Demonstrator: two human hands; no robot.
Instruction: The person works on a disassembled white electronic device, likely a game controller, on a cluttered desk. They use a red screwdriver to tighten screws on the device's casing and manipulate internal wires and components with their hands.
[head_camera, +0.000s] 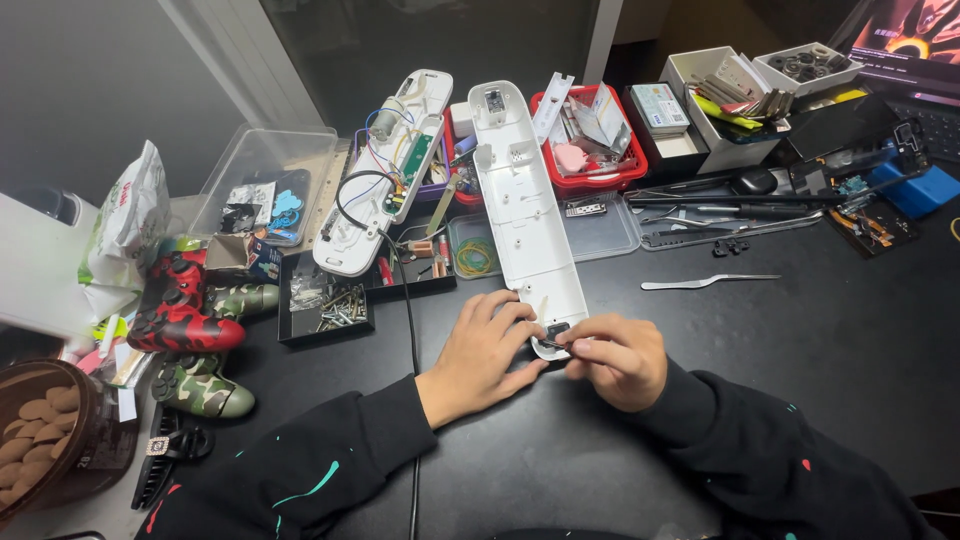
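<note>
Head view: long white plastic shell (527, 205) lies mid-desk, near end under both hands. Left hand (482, 352) fingers curled, pressing its end; right hand (618, 358) pinches sm. black part (556, 330). Prob. light, stiff, brittle clips; steady it by edges.

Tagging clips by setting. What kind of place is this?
Likely a hobby electronics repair bench. A long white casing lies opened, a second half exposes motor and wiring, a tray of screws sits beside game controllers, and both hands work at the casing's end.
</note>
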